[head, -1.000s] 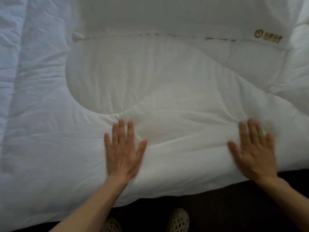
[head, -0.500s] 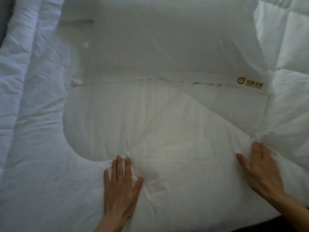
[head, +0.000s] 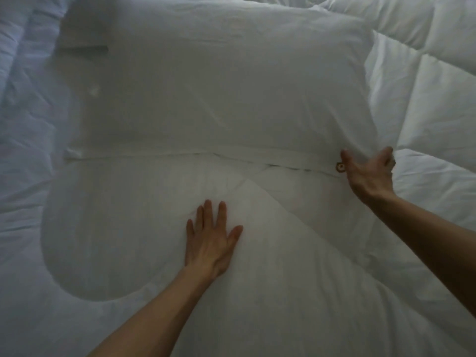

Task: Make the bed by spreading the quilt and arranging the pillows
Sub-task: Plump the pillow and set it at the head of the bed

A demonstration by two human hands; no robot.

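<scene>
A white pillow [head: 219,86] lies across the middle of the bed, with a small brown label at its near right corner. A second white pillow [head: 123,228] lies in front of it, nearer to me. The white quilt [head: 425,99] spreads around and under both. My left hand [head: 211,240] rests flat with fingers spread on the near pillow. My right hand [head: 371,173] is at the far pillow's near right corner, thumb and fingers closed on the pillowcase edge.
Quilted folds of the white quilt rise at the left edge [head: 23,99] and at the top right. Nothing but bedding is in view.
The view has moved forward over the bed, and the floor and shoes have dropped out of sight. My right hand slid forward from the quilt to the far pillow's corner and took hold of it.
</scene>
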